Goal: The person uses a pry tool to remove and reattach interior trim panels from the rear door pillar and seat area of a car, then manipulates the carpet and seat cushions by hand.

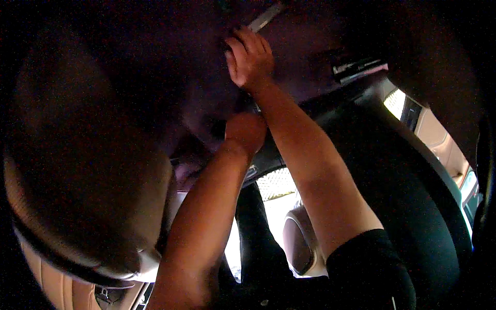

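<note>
Grey and flat, a strip (pixel 267 17) slants toward one o'clock from the curled fingers of our right hand (pixel 251 58), high near twelve; we cannot tell whether they grasp it or merely touch it. Our left hand (pixel 244 130), just below centre toward six of the right, looks balled up, but its fingertips are hidden and we cannot tell what, if anything, it grasps. Our right forearm (pixel 312 155) passes just beside the left hand and blocks part of the view there; our left forearm (pixel 206 206) rises from seven. Around both hands spreads a dark, purplish surface (pixel 170 57), too dim for us to read.

Toward two sits a narrow slotted fitting (pixel 360 71), with a glossy edge. At nine bulks a rounded dark form (pixel 98 181), finely grained. A smooth black panel (pixel 408 186) curves down at four, a tan panel (pixel 433 129) beyond it. Between our forearms, toward six, show a bright dotted patch (pixel 276 185) and a rounded brown pad (pixel 298 240). Tan ribbed trim (pixel 59 266) lies at eight.
</note>
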Tool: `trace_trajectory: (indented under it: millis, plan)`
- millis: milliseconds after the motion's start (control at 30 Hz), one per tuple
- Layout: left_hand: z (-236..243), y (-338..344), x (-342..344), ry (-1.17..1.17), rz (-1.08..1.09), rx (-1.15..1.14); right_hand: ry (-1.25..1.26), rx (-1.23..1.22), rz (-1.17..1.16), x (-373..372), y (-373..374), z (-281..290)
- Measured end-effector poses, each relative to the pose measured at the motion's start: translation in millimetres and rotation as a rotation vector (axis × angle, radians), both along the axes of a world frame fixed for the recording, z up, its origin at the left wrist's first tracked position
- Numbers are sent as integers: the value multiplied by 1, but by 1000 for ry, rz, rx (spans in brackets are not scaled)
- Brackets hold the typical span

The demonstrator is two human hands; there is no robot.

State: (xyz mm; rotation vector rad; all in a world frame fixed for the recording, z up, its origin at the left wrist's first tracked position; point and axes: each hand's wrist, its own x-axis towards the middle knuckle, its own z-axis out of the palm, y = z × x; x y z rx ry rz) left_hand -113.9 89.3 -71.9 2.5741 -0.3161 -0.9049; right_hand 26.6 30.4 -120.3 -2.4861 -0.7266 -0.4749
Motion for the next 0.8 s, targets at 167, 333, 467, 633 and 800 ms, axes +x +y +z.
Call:
trace_trajectory:
  millis: [167, 333, 467, 633, 800]
  plan:
    - [57, 78, 107, 78, -431, -97, 64, 152, -98, 19, 12, 3]
    - [34, 81, 123, 51, -539, -220, 39, 202, -252, 9, -5, -12]
    - [20, 88, 151, -215, -702, -442, 134, 374, -587, 14, -4, -6]
    - [14, 51, 176, -238, -806, -322, 140, 581, -749, 35, -35, -35]
    - [27, 25, 184, -411, -678, -201, 296, 811, -725, 63, -93, 1]
